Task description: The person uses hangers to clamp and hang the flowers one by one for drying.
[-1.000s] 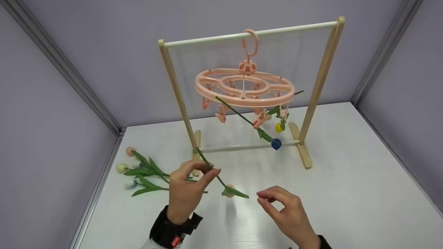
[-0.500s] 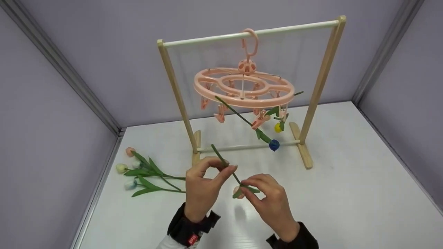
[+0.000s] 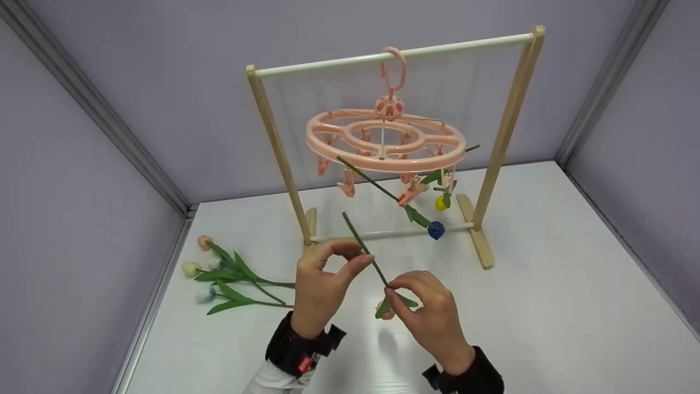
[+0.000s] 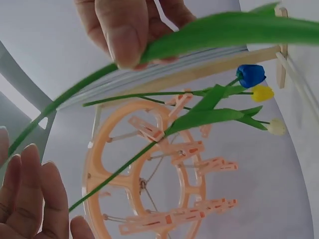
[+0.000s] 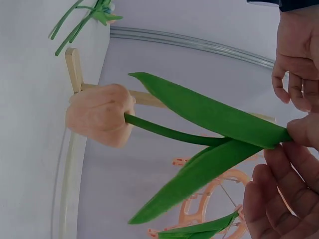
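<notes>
An artificial pink tulip (image 5: 99,114) with two green leaves is held between my hands, bloom pointing down toward me. My left hand (image 3: 322,284) pinches the middle of its green stem (image 3: 355,232) with thumb and finger. Closer to the bloom, my right hand (image 3: 432,312) pinches the stem at the base of the leaves (image 5: 214,112). In the head view my right fingers and the leaves partly cover the bloom. Beyond the hands, a round peach clip hanger (image 3: 385,164) carries a blue tulip (image 3: 436,230) and a yellow tulip (image 3: 441,203). The left wrist view also shows a cream tulip (image 4: 276,126) there.
The hanger hooks over the white bar (image 3: 328,64) of a wooden stand (image 3: 276,142), with several pink clips (image 3: 347,183) dangling. Several artificial tulips, among them a cream one (image 3: 191,268) and a light-blue one (image 3: 205,295), lie on the white table (image 3: 536,306) at left.
My left hand has shifted right with the pink tulip. My right hand, apart from it a second ago, has moved left and now pinches the stem by the leaves.
</notes>
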Demonstrator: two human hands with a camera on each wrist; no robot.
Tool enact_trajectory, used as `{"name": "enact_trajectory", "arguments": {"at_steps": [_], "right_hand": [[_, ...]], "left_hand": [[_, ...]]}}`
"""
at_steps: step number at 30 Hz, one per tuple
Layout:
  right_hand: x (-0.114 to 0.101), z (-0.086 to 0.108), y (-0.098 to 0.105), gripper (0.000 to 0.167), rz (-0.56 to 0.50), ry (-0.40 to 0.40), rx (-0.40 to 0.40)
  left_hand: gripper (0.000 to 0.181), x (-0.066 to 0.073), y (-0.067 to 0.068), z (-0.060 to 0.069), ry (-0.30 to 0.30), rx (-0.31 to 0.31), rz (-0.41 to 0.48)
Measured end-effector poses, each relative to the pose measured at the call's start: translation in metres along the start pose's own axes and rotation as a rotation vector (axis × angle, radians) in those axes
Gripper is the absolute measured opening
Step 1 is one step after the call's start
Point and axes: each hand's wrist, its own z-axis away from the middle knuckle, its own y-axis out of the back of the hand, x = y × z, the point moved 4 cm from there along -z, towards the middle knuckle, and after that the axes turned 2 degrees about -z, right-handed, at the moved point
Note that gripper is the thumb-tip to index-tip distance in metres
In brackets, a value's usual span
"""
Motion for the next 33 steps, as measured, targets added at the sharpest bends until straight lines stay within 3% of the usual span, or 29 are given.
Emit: {"name": "enact_trajectory", "arguments": {"at_steps": [5, 8, 11, 14, 17, 20, 27, 33], "right_hand": [[0.010, 0.003, 0.006, 0.017, 0.009, -0.053, 0.012], [0.014, 0.003, 0.009, 0.017, 0.017, -0.051, 0.023], [0.016, 0.003, 0.012, 0.018, 0.012, -0.043, 0.035], [0.018, 0.003, 0.014, 0.018, 0.008, -0.051, 0.035], [0.019, 0.003, 0.015, 0.019, 0.002, -0.059, 0.033], [0.021, 0.003, 0.017, 0.018, -0.001, -0.068, 0.032], [0.023, 0.003, 0.019, 0.018, 0.014, -0.069, 0.021], [0.027, 0.001, 0.022, 0.018, 0.006, -0.076, 0.028]], "left_hand": [[0.014, -0.032, 0.010, -0.023, 0.118, -0.005, -0.089], [0.028, -0.059, 0.018, -0.046, 0.194, -0.035, -0.155], [0.045, -0.084, 0.025, -0.069, 0.258, -0.124, -0.195], [0.054, -0.099, 0.029, -0.088, 0.314, -0.232, -0.165], [0.056, -0.103, 0.028, -0.101, 0.330, -0.323, -0.109], [0.051, -0.102, 0.022, -0.110, 0.305, -0.394, -0.072], [0.027, -0.092, 0.010, -0.120, 0.208, -0.477, -0.043], [0.025, -0.084, 0.000, -0.123, 0.150, -0.562, -0.056]]}}
